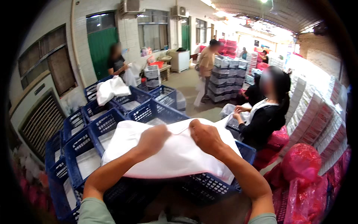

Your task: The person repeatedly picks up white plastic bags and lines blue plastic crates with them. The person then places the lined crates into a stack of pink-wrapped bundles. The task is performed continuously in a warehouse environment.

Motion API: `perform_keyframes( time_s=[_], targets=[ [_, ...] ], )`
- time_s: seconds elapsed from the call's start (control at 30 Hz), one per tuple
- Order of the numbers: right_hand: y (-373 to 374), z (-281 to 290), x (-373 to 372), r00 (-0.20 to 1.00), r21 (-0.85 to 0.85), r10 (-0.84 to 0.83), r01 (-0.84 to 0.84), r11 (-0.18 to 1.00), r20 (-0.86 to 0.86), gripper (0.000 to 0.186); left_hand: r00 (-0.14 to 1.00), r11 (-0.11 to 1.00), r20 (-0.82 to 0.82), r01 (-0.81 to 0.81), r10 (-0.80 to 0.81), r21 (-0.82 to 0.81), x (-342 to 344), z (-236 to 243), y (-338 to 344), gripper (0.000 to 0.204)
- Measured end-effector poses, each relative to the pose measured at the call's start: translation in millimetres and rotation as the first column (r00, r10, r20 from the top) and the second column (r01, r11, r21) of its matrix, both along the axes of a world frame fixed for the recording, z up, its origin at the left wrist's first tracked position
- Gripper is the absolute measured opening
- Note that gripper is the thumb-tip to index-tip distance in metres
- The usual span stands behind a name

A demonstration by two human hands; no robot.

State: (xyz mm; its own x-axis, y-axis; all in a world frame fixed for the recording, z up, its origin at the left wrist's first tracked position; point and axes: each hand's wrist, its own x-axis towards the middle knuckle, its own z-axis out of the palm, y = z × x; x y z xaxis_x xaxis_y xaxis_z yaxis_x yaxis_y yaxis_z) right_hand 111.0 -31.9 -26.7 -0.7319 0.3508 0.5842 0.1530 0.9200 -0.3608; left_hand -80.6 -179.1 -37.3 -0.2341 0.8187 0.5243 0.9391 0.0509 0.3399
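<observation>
A large white sheet of thin, cloth-like material (167,162) with a pink edge lies spread over blue plastic crates in front of me. My left hand (153,140), slightly blurred by motion, is closed on its upper part, left of the middle. Just to the right, my right hand (205,137) is a fist gripping the same sheet. Between the two fists the material is gathered in a small fold. The sheet's near edge hangs over the front of a crate (203,186), and its far right part reaches toward a co-worker.
Blue crates (80,156) with white linings extend to the left; another white sheet (112,89) is draped over the far ones. A co-worker (266,112) stands close at the right. Pink wrapped bundles (302,162) and stacked white packs (317,115) line the right side.
</observation>
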Motion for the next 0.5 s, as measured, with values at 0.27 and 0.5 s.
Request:
perform_keyframes(
  time_s=[0.27,0.5],
  targets=[
    [45.9,50.9,60.4,0.907,0.42,-0.289,0.144,0.896,0.307,0.017,0.729,0.799,-0.676,0.471,-0.112,0.375,-11.8,-9.7,-27.3,0.055],
    [68.4,145.3,232.5,0.629,0.275,-0.513,0.748,0.604,-0.584,0.018,0.708,0.963,-0.674,0.035,-0.213,-0.269,-44.8,-159.4,-89.8,0.06]
  ],
)
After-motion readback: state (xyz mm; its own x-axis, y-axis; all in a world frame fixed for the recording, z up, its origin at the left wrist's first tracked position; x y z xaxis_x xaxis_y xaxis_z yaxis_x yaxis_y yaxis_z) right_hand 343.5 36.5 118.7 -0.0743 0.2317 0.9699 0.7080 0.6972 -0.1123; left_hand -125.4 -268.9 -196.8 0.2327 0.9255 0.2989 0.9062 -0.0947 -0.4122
